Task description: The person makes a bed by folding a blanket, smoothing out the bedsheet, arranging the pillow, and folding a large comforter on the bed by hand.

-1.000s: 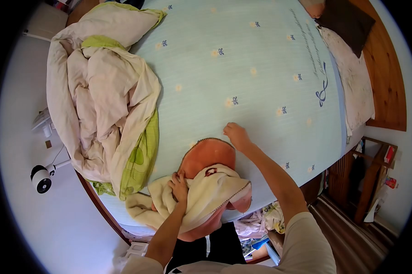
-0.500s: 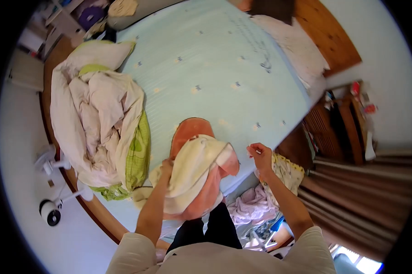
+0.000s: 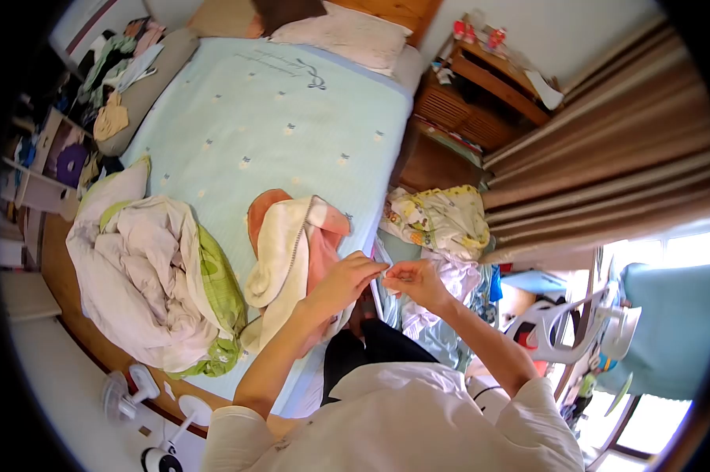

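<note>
My left hand point(image 3: 350, 277) and my right hand point(image 3: 416, 283) meet in front of my body, just past the bed's near edge. Both have their fingers drawn together in a pinch, fingertips almost touching. A tiny pale bit shows at the right fingertips, too small to name. Below and left of my left hand, a crumpled cream and coral blanket point(image 3: 280, 244) with a stitched edge lies on the bed; no hand grips it. Its coral part shows at the top and right, and my left forearm hides some of its lower part.
A pale blue-green bed sheet point(image 3: 292, 157) covers the bed. A bunched white and green quilt point(image 3: 158, 275) lies at left. Patterned cloth point(image 3: 441, 220) lies at right before a brown curtain point(image 3: 607, 118). White fans point(image 3: 131, 393) stand lower left; a wooden cabinet point(image 3: 465, 106) stands upper right.
My left hand has let go of the blanket and moved right to meet my right hand. The blanket now lies on the bed. My view has turned to the right.
</note>
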`<state>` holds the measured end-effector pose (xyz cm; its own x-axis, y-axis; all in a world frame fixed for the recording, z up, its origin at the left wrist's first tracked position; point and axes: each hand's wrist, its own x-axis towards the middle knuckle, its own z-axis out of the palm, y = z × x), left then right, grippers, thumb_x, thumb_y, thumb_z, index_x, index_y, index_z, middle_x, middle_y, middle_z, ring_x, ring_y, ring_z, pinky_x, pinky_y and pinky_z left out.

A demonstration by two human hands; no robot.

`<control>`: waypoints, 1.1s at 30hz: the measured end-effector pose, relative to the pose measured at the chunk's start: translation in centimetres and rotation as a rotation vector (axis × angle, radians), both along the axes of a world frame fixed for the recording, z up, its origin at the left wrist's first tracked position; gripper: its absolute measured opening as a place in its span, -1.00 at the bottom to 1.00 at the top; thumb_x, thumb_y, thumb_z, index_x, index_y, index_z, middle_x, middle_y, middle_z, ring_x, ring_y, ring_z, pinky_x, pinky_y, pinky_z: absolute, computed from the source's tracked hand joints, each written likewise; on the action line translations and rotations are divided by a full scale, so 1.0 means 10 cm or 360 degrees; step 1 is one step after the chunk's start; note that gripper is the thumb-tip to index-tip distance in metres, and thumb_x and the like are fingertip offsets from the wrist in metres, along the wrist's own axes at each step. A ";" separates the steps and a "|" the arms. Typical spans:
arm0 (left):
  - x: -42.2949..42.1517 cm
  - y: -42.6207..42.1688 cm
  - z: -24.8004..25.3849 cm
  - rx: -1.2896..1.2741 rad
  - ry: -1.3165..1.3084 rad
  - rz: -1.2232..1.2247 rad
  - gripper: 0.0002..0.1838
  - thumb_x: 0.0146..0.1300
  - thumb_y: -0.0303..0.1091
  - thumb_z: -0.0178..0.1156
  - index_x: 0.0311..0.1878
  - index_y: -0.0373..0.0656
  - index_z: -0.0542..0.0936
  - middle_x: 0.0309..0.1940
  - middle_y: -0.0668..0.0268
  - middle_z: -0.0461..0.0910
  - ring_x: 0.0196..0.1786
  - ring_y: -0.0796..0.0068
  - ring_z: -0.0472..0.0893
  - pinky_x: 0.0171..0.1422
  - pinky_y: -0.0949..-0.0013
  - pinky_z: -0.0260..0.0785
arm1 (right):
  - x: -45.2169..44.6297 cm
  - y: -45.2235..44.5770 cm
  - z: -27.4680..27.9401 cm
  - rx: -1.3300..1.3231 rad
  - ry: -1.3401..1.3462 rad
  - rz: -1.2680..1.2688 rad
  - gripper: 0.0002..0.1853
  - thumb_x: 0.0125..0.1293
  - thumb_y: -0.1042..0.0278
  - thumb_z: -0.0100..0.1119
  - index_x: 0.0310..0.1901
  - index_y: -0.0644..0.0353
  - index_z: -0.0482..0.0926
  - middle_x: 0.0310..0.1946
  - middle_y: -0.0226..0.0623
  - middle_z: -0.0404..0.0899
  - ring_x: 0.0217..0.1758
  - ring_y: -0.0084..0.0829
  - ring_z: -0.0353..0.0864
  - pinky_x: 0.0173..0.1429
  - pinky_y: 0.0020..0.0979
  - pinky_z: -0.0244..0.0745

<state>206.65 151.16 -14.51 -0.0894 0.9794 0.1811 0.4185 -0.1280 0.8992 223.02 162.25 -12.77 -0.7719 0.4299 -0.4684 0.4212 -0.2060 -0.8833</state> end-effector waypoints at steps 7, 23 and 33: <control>0.77 -0.29 -0.07 -0.0444 -0.1154 0.0176 -0.83 0.22 -0.52 0.11 -0.14 -0.34 0.58 -0.36 0.25 0.63 -0.37 0.59 0.57 -0.25 0.55 0.42 | 0.57 -0.21 0.30 -0.0219 0.0389 -0.0417 -0.95 0.19 0.53 0.18 -0.37 0.31 0.52 -0.45 -0.41 0.55 -0.43 -0.64 0.47 -0.33 -0.58 0.40; 1.50 -0.67 -1.21 -0.1228 -0.0745 -0.0223 -0.83 0.20 -0.47 0.16 -0.16 -0.29 0.59 -0.34 0.31 0.62 -0.31 0.61 0.56 -0.19 0.56 0.41 | 3.00 -0.85 -0.34 -0.0385 0.0079 -0.1265 -0.88 0.11 0.48 0.28 -0.41 0.36 0.59 -0.43 -0.25 0.61 -0.41 -0.51 0.58 -0.29 -0.50 0.52; 2.00 -0.19 -1.06 -0.1163 -0.0166 -0.0736 -0.79 0.14 -0.43 0.20 -0.15 -0.25 0.60 -0.31 0.29 0.64 -0.27 0.57 0.60 -0.15 0.49 0.44 | 5.39 -1.79 -0.55 -0.0145 -0.0338 -0.2832 -0.85 0.03 0.46 0.35 -0.45 0.32 0.57 -0.49 -0.29 0.58 -0.48 -0.52 0.57 -0.32 -0.49 0.56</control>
<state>226.64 149.29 -25.13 0.3650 0.7890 -0.4942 0.3779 0.3595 0.8532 276.96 144.37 -18.32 0.6126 0.5626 -0.5552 -0.2452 -0.5325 -0.8101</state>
